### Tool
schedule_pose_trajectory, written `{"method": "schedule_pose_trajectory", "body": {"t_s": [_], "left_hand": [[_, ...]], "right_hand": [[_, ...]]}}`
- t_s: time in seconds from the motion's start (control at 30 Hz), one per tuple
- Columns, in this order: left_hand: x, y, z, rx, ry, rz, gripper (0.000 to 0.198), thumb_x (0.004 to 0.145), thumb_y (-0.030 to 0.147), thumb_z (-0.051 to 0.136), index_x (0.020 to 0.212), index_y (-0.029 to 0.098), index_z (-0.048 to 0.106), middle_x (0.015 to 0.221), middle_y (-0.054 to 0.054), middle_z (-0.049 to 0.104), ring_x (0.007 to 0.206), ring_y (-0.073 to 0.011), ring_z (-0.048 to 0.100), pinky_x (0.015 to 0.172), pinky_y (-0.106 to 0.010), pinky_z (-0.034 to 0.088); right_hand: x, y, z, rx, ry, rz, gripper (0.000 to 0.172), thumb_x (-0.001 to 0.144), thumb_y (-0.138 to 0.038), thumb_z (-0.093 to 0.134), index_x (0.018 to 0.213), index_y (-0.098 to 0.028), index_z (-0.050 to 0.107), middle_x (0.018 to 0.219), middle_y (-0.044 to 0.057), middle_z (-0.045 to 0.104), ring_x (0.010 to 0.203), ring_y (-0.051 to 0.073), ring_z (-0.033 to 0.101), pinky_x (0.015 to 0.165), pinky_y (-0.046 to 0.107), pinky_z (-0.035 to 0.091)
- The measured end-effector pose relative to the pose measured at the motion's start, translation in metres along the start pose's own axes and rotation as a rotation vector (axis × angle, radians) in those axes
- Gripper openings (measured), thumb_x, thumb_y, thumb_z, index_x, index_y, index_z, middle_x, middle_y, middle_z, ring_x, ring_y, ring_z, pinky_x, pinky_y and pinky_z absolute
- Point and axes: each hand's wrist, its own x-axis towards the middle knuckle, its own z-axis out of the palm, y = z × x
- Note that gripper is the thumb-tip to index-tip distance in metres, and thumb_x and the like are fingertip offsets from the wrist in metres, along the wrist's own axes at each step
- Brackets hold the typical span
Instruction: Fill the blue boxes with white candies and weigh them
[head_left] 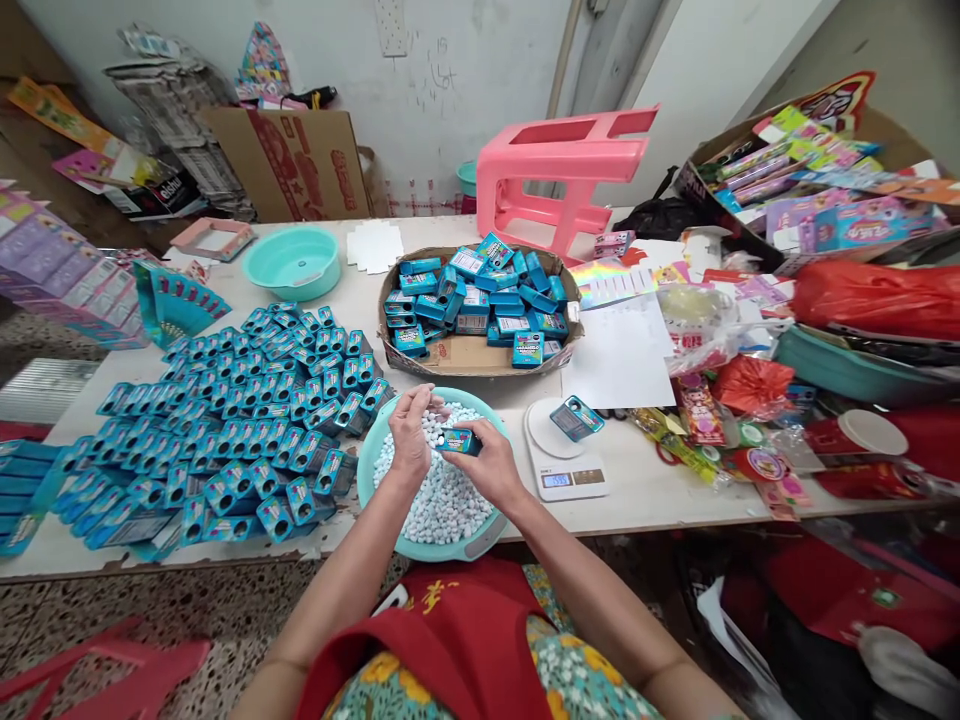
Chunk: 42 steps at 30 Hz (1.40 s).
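My right hand (487, 462) grips a small blue box (459, 441) over a teal bowl (375, 455) full of small white candies (442, 500). Cupped beside the box's open end, my left hand (409, 432) has its fingers closed on a few white candies. Another blue box (576, 417) lies on a white kitchen scale (564, 462) just right of the bowl. A large spread of open blue boxes (225, 430) covers the table to my left.
A cardboard tray (465, 355) behind the bowl holds several closed blue boxes. An empty teal basin (292, 262) sits at the back left, and a pink plastic stool (559, 170) lies on the table at the back. White paper (619, 355), packets and red bags crowd the right side.
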Motion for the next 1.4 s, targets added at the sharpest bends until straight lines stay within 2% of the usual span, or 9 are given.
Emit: {"method": "schedule_pose_trajectory", "body": {"t_s": [0.27, 0.43, 0.67, 0.87, 1.1, 1.2, 1.27, 1.33, 1.4], "left_hand": [[-0.003, 0.003, 0.005, 0.09, -0.016, 0.09, 0.023, 0.075, 0.034, 0.065, 0.089, 0.017, 0.059, 0.063, 0.004, 0.053, 0.048, -0.0076, 0.053, 0.049, -0.02, 0.042], [0.0, 0.004, 0.007, 0.119, 0.063, 0.019, 0.028, 0.074, 0.038, 0.065, 0.09, 0.017, 0.057, 0.07, 0.002, 0.057, 0.048, -0.0086, 0.056, 0.046, -0.02, 0.044], [0.003, 0.002, 0.005, 0.087, 0.054, 0.012, 0.022, 0.075, 0.035, 0.064, 0.084, 0.017, 0.056, 0.062, 0.005, 0.05, 0.046, -0.0077, 0.054, 0.043, -0.018, 0.04], [0.001, 0.016, 0.008, -0.008, 0.004, 0.016, 0.018, 0.073, 0.031, 0.067, 0.076, 0.017, 0.056, 0.052, 0.008, 0.035, 0.04, -0.004, 0.038, 0.038, -0.017, 0.031], [0.01, 0.021, 0.002, 0.054, -0.02, -0.043, 0.018, 0.071, 0.03, 0.068, 0.075, 0.016, 0.058, 0.055, 0.006, 0.037, 0.042, -0.0043, 0.035, 0.038, -0.017, 0.027], [0.021, 0.009, -0.023, 0.274, 0.015, -0.04, 0.022, 0.074, 0.039, 0.063, 0.079, 0.018, 0.057, 0.056, 0.005, 0.039, 0.042, -0.0061, 0.036, 0.039, -0.018, 0.027], [0.028, -0.007, -0.046, 0.646, -0.054, -0.024, 0.027, 0.074, 0.045, 0.061, 0.083, 0.019, 0.06, 0.064, 0.002, 0.05, 0.047, -0.0094, 0.045, 0.044, -0.021, 0.034], [0.033, -0.029, -0.069, 1.099, -0.186, 0.037, 0.032, 0.073, 0.047, 0.061, 0.09, 0.019, 0.064, 0.085, -0.005, 0.06, 0.067, -0.0171, 0.057, 0.06, -0.028, 0.044], [0.034, -0.053, -0.085, 1.45, -0.276, 0.144, 0.037, 0.075, 0.047, 0.059, 0.099, 0.019, 0.066, 0.108, -0.012, 0.058, 0.094, -0.027, 0.057, 0.081, -0.039, 0.044]], "right_hand": [[-0.002, -0.005, -0.001, -0.015, -0.019, -0.023, 0.032, 0.068, -0.023, 0.074, 0.099, -0.024, 0.065, 0.095, 0.002, 0.064, 0.092, 0.021, 0.059, 0.083, 0.034, 0.046], [0.002, -0.004, -0.001, -0.007, 0.013, -0.011, 0.031, 0.068, -0.024, 0.074, 0.097, -0.024, 0.065, 0.094, 0.002, 0.064, 0.092, 0.022, 0.059, 0.083, 0.035, 0.046], [0.005, 0.003, 0.008, 0.012, 0.001, -0.002, 0.031, 0.067, -0.022, 0.075, 0.096, -0.022, 0.065, 0.092, 0.003, 0.064, 0.091, 0.022, 0.06, 0.083, 0.034, 0.046], [0.004, 0.005, 0.005, 0.151, 0.013, -0.003, 0.032, 0.067, -0.027, 0.076, 0.097, -0.023, 0.066, 0.095, 0.002, 0.064, 0.091, 0.02, 0.06, 0.083, 0.033, 0.047], [0.005, 0.013, 0.0, 0.265, 0.084, 0.049, 0.033, 0.066, -0.03, 0.077, 0.096, -0.023, 0.066, 0.095, 0.002, 0.065, 0.093, 0.02, 0.061, 0.084, 0.034, 0.048], [0.003, 0.024, -0.014, 0.346, 0.125, 0.126, 0.039, 0.067, -0.034, 0.075, 0.102, -0.022, 0.063, 0.099, 0.003, 0.065, 0.092, 0.02, 0.062, 0.082, 0.034, 0.05], [0.002, 0.038, -0.029, 0.375, 0.211, 0.179, 0.041, 0.069, -0.036, 0.073, 0.105, -0.022, 0.06, 0.099, 0.004, 0.065, 0.089, 0.02, 0.063, 0.081, 0.033, 0.051], [0.004, 0.057, -0.045, 0.331, 0.336, 0.21, 0.041, 0.07, -0.038, 0.072, 0.105, -0.02, 0.059, 0.098, 0.005, 0.065, 0.088, 0.02, 0.062, 0.081, 0.034, 0.05], [0.011, 0.08, -0.055, 0.247, 0.468, 0.23, 0.042, 0.07, -0.039, 0.071, 0.104, -0.018, 0.059, 0.098, 0.006, 0.063, 0.088, 0.02, 0.061, 0.082, 0.035, 0.049]]}}
